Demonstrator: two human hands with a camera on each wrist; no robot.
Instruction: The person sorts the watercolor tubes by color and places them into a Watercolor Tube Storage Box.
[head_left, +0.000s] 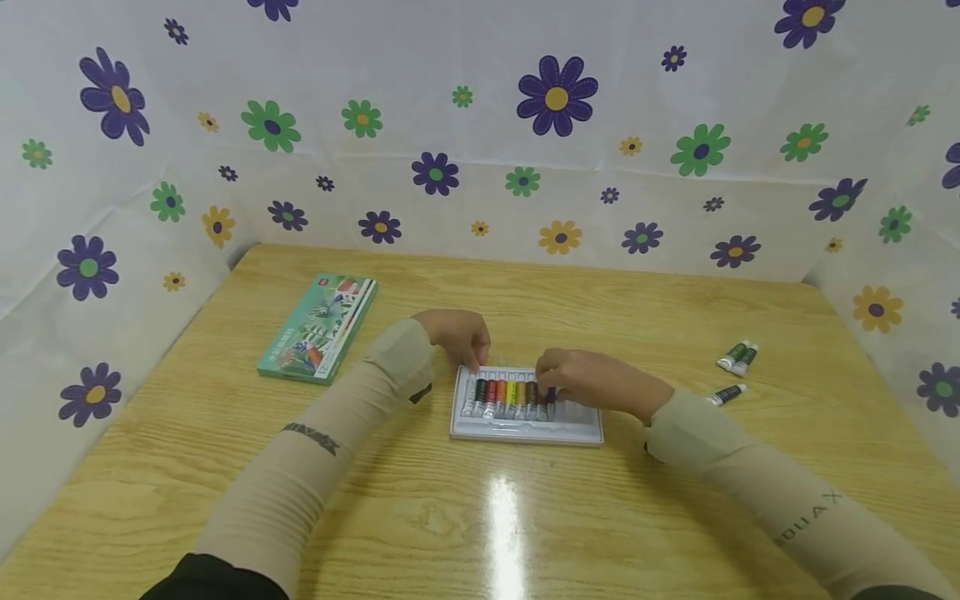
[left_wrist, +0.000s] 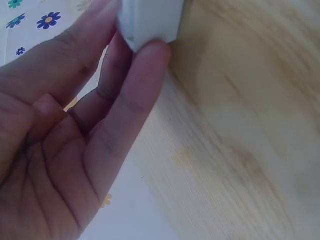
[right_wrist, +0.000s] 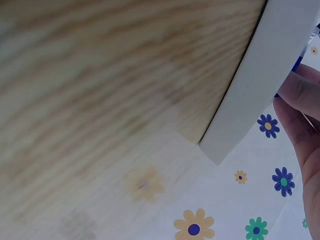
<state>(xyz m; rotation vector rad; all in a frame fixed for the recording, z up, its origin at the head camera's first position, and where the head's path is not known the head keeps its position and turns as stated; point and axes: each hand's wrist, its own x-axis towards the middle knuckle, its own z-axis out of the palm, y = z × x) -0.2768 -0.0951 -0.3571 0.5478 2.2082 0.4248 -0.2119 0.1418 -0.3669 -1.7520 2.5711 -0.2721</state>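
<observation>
A white plastic tray lies on the table with a row of small paint tubes in its left and middle slots. My left hand grips the tray's far left corner; the left wrist view shows thumb and fingers about that white corner. Over the tray's right part, my right hand pinches a blue-purple paint tube at the right end of the row. In the right wrist view, blue of that tube shows by the fingertips, above the tray's side wall.
A green illustrated paint box lies at the left. Two dark green tubes lie side by side at the right, with a dark tube nearer, close to my right sleeve. A flowered cloth stands behind the table and along its sides.
</observation>
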